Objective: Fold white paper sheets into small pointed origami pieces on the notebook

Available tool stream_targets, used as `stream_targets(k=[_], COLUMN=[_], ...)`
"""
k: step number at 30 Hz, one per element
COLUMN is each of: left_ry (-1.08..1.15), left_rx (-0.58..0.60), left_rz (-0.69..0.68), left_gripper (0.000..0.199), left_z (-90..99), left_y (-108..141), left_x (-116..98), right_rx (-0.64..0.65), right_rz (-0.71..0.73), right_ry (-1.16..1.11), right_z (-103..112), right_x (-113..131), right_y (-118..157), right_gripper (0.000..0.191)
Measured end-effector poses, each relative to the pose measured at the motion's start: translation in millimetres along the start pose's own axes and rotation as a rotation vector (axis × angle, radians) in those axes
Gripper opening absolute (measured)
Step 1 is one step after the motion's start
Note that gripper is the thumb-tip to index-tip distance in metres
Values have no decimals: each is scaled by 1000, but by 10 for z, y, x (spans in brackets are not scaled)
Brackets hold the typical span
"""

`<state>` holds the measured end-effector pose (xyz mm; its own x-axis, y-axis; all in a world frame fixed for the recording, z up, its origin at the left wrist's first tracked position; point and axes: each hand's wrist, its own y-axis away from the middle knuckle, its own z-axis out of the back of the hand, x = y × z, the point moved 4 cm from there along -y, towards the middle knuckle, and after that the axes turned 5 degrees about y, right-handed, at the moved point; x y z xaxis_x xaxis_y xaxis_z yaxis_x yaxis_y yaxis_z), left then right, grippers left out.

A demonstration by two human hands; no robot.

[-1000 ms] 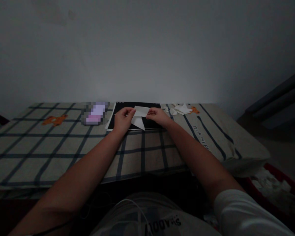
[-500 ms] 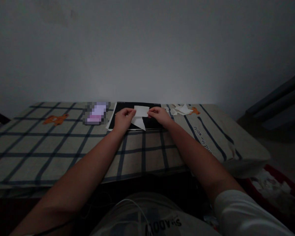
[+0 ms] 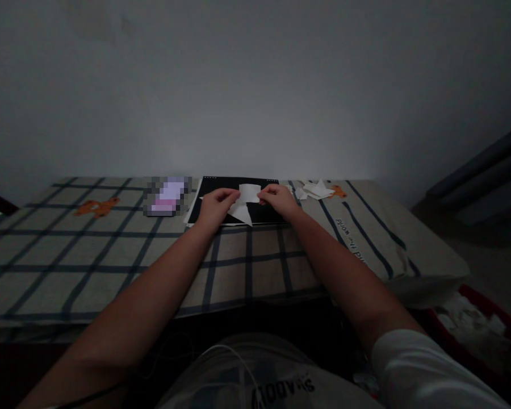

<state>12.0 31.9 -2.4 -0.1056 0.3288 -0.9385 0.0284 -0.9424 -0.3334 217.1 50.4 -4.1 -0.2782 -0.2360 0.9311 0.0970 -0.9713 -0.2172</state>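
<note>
A small white piece of paper (image 3: 250, 193) is held up between my two hands, above a black sheet with punched holes along its far edge (image 3: 215, 183). My left hand (image 3: 216, 205) pinches its left edge between thumb and fingers. At the right edge, my right hand (image 3: 280, 200) pinches it too. Beneath lies another white paper piece (image 3: 242, 213) with a pointed corner, resting on the black sheet. White sheets peek out under the black one at its left side.
Torn white paper scraps (image 3: 319, 189) lie to the right of the black sheet. A blurred, pixelated purple rectangle (image 3: 168, 196) is at the left. A checked cloth (image 3: 153, 255) covers the table, which meets a wall. A red bin (image 3: 472, 318) with crumpled paper stands low at the right.
Both hands have shifted slightly to the right with the small paper piece. It looks a little narrower and more curved now. The paper below it has stayed in place.
</note>
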Motion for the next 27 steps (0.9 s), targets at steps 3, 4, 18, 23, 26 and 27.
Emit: stream_targets(k=[3,4,18,23,26,27], left_ry=[27,38,244,192,130,114], left_rx=[34,46,195,194,181,182], left_rz=[22,29,110,57,33,27], left_gripper=[31,30,44,44,42,41], left_z=[-20,-28,-156,-157,-144,-140], left_y=[4,6,18,15,14,14], left_x=[6,5,11,38,46,46], right_rx=[17,30,216,286,311,314], right_rz=[-2,5,70,67,80,81], right_ry=[-51,-67,-37,-84,-97,-95], right_z=[-8,-14,-109,-151,-167,-169], right_x=[0,-2,16,46,71,78], right_y=[-4,-6,26,54,75,81], right_gripper=[12,12,18,22,21,20])
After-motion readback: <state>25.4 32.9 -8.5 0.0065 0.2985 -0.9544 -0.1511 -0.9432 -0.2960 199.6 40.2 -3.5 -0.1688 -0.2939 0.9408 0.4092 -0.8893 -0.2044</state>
